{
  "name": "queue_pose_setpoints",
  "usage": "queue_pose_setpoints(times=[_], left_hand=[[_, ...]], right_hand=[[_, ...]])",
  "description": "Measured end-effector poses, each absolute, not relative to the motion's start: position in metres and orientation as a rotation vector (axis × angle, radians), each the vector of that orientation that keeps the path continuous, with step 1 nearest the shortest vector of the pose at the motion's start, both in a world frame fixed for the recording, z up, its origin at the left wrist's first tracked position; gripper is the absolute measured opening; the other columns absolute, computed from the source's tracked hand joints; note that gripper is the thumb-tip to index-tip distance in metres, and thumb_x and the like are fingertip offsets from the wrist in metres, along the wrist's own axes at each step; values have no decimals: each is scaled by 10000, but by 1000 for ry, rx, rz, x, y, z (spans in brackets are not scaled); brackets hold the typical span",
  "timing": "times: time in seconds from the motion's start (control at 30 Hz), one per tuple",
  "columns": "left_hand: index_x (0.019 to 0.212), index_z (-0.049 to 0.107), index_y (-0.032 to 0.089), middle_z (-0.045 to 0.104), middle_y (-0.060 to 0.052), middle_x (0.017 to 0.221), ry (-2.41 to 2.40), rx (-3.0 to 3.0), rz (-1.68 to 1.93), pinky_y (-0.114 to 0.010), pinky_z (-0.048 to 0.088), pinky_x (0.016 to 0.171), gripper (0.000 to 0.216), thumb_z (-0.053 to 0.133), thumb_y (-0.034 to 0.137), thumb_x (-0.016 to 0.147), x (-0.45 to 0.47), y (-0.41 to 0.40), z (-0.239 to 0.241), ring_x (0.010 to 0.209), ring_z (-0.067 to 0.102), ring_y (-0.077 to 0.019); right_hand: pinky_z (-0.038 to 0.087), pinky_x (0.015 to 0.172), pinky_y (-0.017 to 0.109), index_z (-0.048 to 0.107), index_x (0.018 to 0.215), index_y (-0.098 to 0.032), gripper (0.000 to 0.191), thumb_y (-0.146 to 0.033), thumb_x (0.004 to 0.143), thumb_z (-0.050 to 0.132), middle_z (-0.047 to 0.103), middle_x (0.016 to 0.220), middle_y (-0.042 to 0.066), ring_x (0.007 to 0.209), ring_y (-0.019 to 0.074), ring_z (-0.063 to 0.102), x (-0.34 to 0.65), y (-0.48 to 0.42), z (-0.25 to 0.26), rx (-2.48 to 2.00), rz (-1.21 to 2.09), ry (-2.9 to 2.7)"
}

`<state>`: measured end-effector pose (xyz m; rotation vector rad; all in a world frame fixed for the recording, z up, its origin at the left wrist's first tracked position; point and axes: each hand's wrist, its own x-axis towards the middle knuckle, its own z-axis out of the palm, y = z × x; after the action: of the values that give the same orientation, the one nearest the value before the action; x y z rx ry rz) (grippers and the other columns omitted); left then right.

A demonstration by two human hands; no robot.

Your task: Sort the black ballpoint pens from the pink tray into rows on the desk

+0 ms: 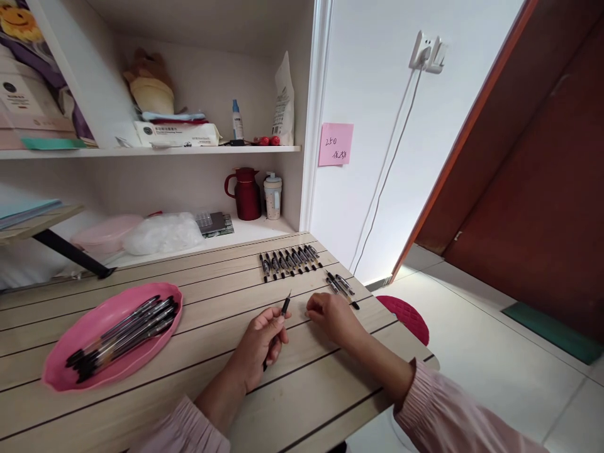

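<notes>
My left hand (264, 340) is closed around an uncapped black pen (285, 306), its bare tip pointing up and away from me. To its right, my right hand (333, 318) hovers at or just above the table with fingers curled together; whatever they may hold is hidden. Beyond both hands lies a neat row of small dark pen parts (290, 261), which look like caps with clips. Just past my right hand, a few pens or pen pieces (340, 288) lie side by side near the table's right edge. A pink oval dish (56, 371) on the left holds several capped black pens (127, 333).
The wood-slat table (207, 402) meets a white shelf unit with a red jug (248, 194), a cup (272, 196) and a plastic bag (165, 233). A black bracket (73, 255) stands at the left. A red stool (406, 318) sits beyond the right edge.
</notes>
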<state>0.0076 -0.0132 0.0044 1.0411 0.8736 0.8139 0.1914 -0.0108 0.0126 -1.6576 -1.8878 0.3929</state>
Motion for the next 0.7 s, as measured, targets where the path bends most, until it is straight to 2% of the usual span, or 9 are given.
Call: queue_pose_setpoints(times=[0.13, 0.23, 0.33, 0.53, 0.7], left_hand=[[931, 539, 166, 498, 62, 565, 865, 1039, 812, -155, 151, 309, 295, 557, 377, 724, 7, -13, 5, 306, 294, -9], [932, 544, 165, 497, 61, 559, 872, 1036, 816, -154, 149, 309, 299, 561, 376, 721, 7, -14, 5, 305, 290, -7], [934, 543, 166, 495, 63, 556, 872, 1037, 813, -153, 148, 308, 301, 566, 375, 718, 8, -14, 6, 304, 290, -7], [937, 540, 169, 488, 66, 557, 875, 1038, 813, -149, 143, 310, 295, 570, 365, 719, 8, -14, 7, 309, 290, -6], [939, 540, 167, 494, 62, 562, 870, 1024, 819, -153, 143, 310, 310, 579, 373, 711, 8, -14, 7, 314, 297, -9]], right_hand=[[311, 616, 248, 622, 752, -189, 164, -237, 799, 472, 611, 783, 48, 730, 148, 536, 194, -25, 6, -1833, 130, -2138], [318, 645, 246, 629, 765, -195, 254, -267, 852, 402, 599, 797, 56, 737, 148, 536, 195, -34, 3, -1822, 68, -2184], [317, 647, 242, 633, 756, -196, 295, -225, 866, 361, 590, 800, 60, 739, 149, 529, 195, -42, 1, -1778, 14, -2218], [319, 633, 236, 641, 757, -198, 265, -229, 850, 396, 597, 787, 52, 741, 145, 547, 209, -42, 4, -1832, 79, -2153], [281, 546, 250, 636, 775, -210, 193, -286, 820, 464, 612, 822, 43, 720, 158, 557, 242, -27, 13, -2042, -39, -1937]])
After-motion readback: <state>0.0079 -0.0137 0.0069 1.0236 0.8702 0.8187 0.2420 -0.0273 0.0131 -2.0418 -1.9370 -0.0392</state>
